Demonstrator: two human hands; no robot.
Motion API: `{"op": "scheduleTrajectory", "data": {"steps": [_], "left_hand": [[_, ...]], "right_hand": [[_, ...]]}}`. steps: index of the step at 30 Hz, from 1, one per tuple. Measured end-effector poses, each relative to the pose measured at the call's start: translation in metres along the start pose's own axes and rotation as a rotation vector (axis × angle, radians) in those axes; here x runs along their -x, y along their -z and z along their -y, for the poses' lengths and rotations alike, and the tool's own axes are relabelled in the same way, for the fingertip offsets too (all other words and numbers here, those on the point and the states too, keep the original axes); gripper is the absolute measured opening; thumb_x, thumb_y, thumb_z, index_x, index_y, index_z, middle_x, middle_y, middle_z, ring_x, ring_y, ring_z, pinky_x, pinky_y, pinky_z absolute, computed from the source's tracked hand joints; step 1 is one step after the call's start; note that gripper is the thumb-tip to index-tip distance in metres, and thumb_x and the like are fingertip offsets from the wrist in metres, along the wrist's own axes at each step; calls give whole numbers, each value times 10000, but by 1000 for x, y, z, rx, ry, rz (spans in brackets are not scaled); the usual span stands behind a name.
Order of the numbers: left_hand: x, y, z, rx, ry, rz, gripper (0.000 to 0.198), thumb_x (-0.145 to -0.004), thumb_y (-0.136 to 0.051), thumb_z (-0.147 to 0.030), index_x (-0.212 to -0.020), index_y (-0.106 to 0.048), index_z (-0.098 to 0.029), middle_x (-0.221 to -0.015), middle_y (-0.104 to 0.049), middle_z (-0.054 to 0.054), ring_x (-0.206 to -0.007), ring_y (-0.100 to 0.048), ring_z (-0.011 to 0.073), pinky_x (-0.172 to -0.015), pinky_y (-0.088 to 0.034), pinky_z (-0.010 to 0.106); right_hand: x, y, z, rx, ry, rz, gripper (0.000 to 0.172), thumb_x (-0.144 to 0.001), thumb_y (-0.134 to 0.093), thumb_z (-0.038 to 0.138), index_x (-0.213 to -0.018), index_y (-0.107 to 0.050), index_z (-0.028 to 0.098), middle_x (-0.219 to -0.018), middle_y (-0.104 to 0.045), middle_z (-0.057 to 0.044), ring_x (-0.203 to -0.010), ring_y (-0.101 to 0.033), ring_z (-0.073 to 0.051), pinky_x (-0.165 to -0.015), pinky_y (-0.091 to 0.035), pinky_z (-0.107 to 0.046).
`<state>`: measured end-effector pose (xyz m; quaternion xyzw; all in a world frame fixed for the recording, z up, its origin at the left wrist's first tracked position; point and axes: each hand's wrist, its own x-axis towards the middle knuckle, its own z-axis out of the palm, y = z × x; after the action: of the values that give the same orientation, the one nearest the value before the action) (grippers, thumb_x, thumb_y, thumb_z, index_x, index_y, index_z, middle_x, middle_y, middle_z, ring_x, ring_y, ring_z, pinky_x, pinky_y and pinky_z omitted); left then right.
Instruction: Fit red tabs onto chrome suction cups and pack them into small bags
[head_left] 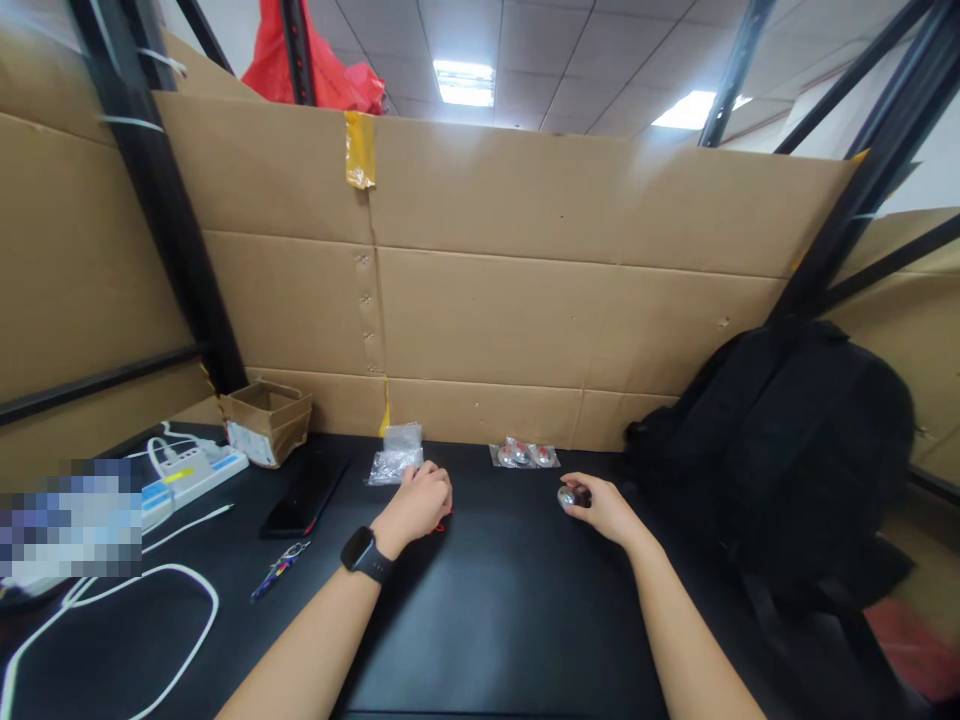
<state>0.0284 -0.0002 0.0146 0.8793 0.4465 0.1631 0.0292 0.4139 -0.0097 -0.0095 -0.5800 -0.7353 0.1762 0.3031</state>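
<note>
My right hand (604, 508) is closed, thumb and fingers pinching a small round silvery object (566, 497) just above or on the black table (510, 620). My left hand (426, 498), with a dark watch (367, 553) on its wrist, has its fingers curled down by the tabletop. A bit of red cord or a red edge (442, 525) peeks out under those fingers; whatever they grip is hidden. Just beyond the left hand lie clear plastic bags (395, 462). Several round silvery pieces with red marks, in clear packets (523, 455), lie between the hands, farther back.
At the right stands a black backpack (795, 460). To the left are a small cardboard box (268, 420), a white power strip (195, 475), a dark phone-like slab (304, 497), a keychain-like item (279, 572) and a white cable (214, 600). A cardboard wall (495, 320) closes the back.
</note>
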Motion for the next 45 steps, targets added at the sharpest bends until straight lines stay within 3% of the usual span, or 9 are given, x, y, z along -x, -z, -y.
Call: {"op": "scheduleTrajectory", "data": {"steps": [7, 12, 16, 19, 23, 35, 45], "left_hand": [[-6, 6, -16, 154, 49, -141, 170, -970, -451, -219, -915, -611, -216, -951, -685, 50, -994, -561, 232, -905, -341, 395], [-12, 7, -34, 344, 72, -194, 149, -960, -527, -308, -933, -657, -240, -930, -709, 23, -999, -598, 218, -916, -356, 364], [-11, 5, -48, 510, 58, -198, 169, -926, -601, -366, -1022, -699, -267, -952, -741, 11, -1034, -619, 223, -952, -376, 373], [-10, 2, -51, 606, 28, -173, 161, -911, -627, -381, -964, -742, -282, -983, -752, 0, -1033, -634, 209, -954, -409, 341], [-11, -3, -50, 677, 64, -210, 182, -908, -624, -394, -932, -759, -275, -999, -755, 8, -1024, -640, 210, -948, -442, 327], [-12, -11, -59, 537, 177, -201, 186, -895, -587, -353, -918, -744, -255, -1001, -754, 36, -1049, -625, 251, -984, -395, 427], [-13, -18, -58, 490, 202, -152, 213, -927, -521, -344, -946, -717, -261, -1033, -741, 37, -1080, -606, 256, -966, -382, 424]], "right_hand": [[2, 5, 6, -39, -45, -9, 496, -630, -751, 223, -1123, -705, 242, -1046, -741, -59, -937, -683, -244, -881, -511, -373], [2, 3, 24, -108, -8, -58, 483, -648, -773, 231, -1127, -705, 241, -1065, -740, -60, -955, -676, -244, -863, -514, -375], [-2, -19, 62, -388, 83, -60, 471, -712, -792, 276, -1166, -671, 240, -1154, -714, -83, -1034, -668, -252, -828, -527, -366], [-2, -44, 92, -658, 133, -34, 505, -703, -837, 301, -1170, -650, 255, -1232, -683, -96, -1076, -664, -262, -828, -544, -370], [2, -69, 115, -805, 145, -33, 543, -686, -867, 294, -1176, -634, 268, -1259, -668, -97, -1106, -660, -274, -848, -551, -389], [5, -80, 121, -820, 140, -18, 552, -637, -896, 283, -1130, -649, 265, -1198, -696, -77, -1048, -687, -261, -808, -560, -366], [3, -84, 119, -779, 150, -53, 543, -625, -897, 325, -1112, -667, 253, -1144, -713, -79, -1042, -686, -269, -793, -559, -371]]}}
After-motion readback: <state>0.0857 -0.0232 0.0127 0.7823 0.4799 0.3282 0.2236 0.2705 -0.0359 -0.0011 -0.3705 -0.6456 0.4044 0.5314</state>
